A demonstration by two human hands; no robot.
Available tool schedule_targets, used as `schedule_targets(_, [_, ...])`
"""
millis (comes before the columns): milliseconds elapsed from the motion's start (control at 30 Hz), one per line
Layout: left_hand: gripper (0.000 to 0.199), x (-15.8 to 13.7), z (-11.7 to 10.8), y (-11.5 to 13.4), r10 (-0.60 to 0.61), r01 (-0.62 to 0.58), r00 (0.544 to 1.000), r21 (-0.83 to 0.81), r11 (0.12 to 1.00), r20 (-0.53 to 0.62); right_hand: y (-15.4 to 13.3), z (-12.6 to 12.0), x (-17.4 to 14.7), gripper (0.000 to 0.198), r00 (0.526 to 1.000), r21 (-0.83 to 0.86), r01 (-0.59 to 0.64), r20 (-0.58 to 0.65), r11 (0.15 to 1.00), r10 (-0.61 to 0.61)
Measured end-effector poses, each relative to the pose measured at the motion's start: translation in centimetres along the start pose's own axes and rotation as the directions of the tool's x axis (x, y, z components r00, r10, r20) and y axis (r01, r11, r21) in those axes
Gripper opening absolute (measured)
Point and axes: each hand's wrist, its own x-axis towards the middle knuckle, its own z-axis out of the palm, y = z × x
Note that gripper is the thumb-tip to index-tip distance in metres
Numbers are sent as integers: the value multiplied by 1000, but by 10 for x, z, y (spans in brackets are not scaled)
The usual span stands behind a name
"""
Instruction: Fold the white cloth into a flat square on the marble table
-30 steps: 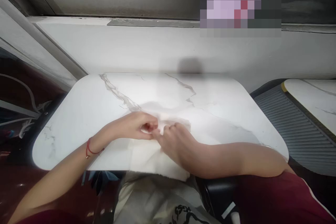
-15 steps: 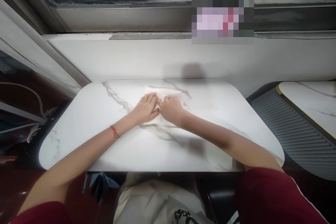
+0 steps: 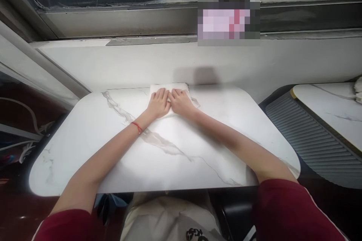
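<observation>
A folded white cloth [image 3: 170, 85] lies against the back edge of a white marble-patterned table [image 3: 220, 128]. My left hand [image 3: 158, 103] presses down on it, palm down, with the fingers laid out and slightly apart. Beside it my right hand [image 3: 182, 101] also rests on the cloth, its fingers stretched forward and a little bent. The two hands touch or nearly touch at the thumbs. Part of the cloth is hidden beneath both hands, and its far edge sticks out past the fingertips.
Behind the table rises a white wall [image 3: 130, 64] below a window. A second marble-patterned table [image 3: 325, 98] stands to the right, beside a grey ribbed panel [image 3: 305, 131]. White cables [image 3: 31, 111] hang at the left. A pixelated patch hides part of the sill.
Both hands have slid the cloth away from me across the table, up to its back edge. The camera view has shifted slightly.
</observation>
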Motion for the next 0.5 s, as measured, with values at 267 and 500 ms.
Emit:
schedule_targets(267, [59,11,4,-5,-8,10,1000,-66,998,30,13,19,-1,45,988,166,-61,-132,984,84])
schedule_targets(500, [56,11,8,-7,10,-12,1000,-90,996,-21,11,14,-1,45,990,158,-102,-79,982,116])
